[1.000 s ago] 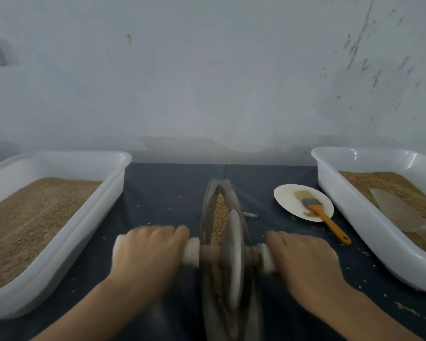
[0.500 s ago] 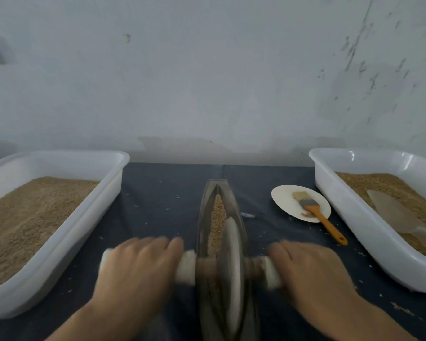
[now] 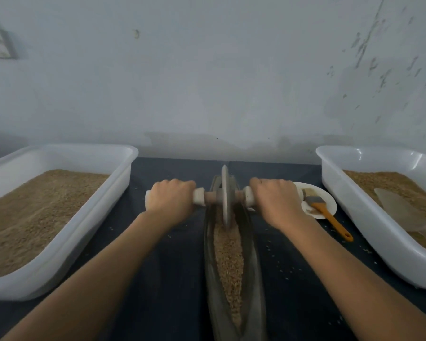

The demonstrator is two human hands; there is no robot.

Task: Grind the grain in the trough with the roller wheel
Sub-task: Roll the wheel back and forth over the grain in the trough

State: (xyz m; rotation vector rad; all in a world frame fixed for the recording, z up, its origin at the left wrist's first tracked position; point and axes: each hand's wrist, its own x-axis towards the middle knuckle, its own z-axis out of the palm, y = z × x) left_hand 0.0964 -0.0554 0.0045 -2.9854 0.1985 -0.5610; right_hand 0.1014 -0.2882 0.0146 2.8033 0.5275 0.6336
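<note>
At nine o'clock on the dark blue-grey counter [image 3: 162, 279] a large white plastic tub [image 3: 89, 232] is seen, filled with a bed of tan grain. Just right of it, the left hand [image 3: 169, 199] is curled tightly round the left white-capped end of the wooden axle [image 3: 199, 196], knuckles up, forearm stretched out from seven o'clock. At the centre, the long, narrow, boat-shaped grey metal trough [image 3: 208, 254] is laid running from six o'clock towards twelve, and a strip of pale brown grain [image 3: 228, 257] is held along its groove. The flat grey roller wheel [image 3: 225, 195] is stood upright on edge in the far end of the trough, at twelve o'clock, its rim touching the grain. The right hand [image 3: 279, 201] is wrapped round the right end of the axle in the same way. Just beyond it, at two o'clock, a small white round plate [image 3: 326, 201] is set, with an orange-handled paint brush [image 3: 326, 214] laid across it. At three o'clock a second white plastic tub [image 3: 349, 203] of grain is placed, with a translucent plastic scoop [image 3: 401, 210] resting on the grain.
</note>
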